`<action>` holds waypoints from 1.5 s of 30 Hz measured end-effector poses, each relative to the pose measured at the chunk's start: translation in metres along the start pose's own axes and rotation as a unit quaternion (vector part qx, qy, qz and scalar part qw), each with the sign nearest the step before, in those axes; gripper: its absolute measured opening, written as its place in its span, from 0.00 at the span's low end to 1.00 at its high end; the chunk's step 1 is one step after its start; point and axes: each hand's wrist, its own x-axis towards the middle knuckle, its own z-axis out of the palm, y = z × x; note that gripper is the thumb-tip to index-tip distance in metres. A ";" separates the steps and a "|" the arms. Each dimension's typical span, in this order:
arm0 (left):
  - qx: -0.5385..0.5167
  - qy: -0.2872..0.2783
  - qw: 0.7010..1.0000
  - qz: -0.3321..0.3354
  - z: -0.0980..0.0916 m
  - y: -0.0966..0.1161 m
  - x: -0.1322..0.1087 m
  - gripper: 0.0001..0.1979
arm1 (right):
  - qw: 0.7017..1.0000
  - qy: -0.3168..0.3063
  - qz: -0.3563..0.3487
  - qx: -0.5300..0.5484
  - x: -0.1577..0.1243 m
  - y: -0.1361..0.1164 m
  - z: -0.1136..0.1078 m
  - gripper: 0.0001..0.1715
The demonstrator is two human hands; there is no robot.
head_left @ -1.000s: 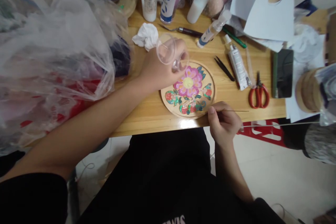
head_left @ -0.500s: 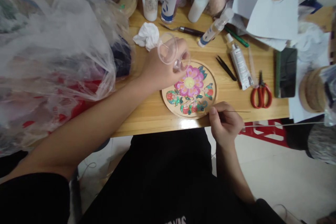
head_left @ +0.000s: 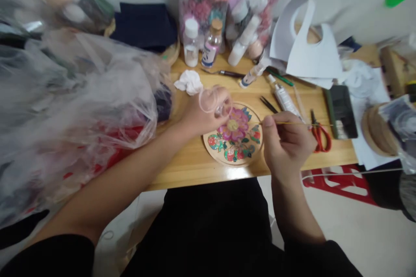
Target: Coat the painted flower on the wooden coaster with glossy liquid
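On the table lies a round wooden plaque [head_left: 210,150] with a raised, painted pink flower [head_left: 233,124], green leaves and red fruit. My left hand [head_left: 198,117] is closed around a small clear plastic cup [head_left: 208,99] over the plaque's upper left edge; a second clear round rim shows beside it. My right hand [head_left: 287,149] pinches a very thin golden stick [head_left: 299,123] between thumb and fingers, at the plaque's right side. The stick's tip points left toward the flower; whether it touches the surface I cannot tell.
Behind the plaque are crumpled tissue [head_left: 189,82], bottles [head_left: 191,47], a palette knife [head_left: 227,73] and a small vial [head_left: 250,77]. To the right lie black tweezers [head_left: 268,104], a tube [head_left: 286,99], red-handled scissors [head_left: 321,138] and a phone [head_left: 342,110]. Plastic bags [head_left: 97,91] bulge on the left.
My right hand has risen from the table's front edge to beside the plaque, bringing the stick's tip near the flower. My left hand still holds the cup. The camera view has tilted upward.
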 end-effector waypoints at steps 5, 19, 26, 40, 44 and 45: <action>0.002 0.019 1.000 0.018 0.000 0.000 0.000 0.03 | 0.989 -0.077 -0.074 -0.100 0.024 -0.006 0.013 0.10; 0.011 -0.006 1.000 -0.003 -0.002 0.002 0.000 0.05 | 0.988 -0.109 0.095 0.049 0.024 0.007 0.014 0.12; 0.003 0.018 1.000 0.005 0.002 -0.003 0.000 0.04 | 0.985 -0.061 0.127 0.097 0.005 0.010 -0.007 0.12; 0.023 0.003 1.000 -0.018 0.002 -0.002 0.003 0.06 | 0.989 -0.049 0.120 0.066 -0.066 0.027 -0.021 0.10; 0.026 0.022 0.999 0.006 0.003 -0.004 0.003 0.05 | 0.991 -0.054 0.105 0.058 -0.067 0.029 -0.022 0.11; 0.024 0.028 0.999 0.013 0.003 -0.005 0.003 0.05 | 0.992 -0.055 0.102 0.057 -0.067 0.030 -0.022 0.11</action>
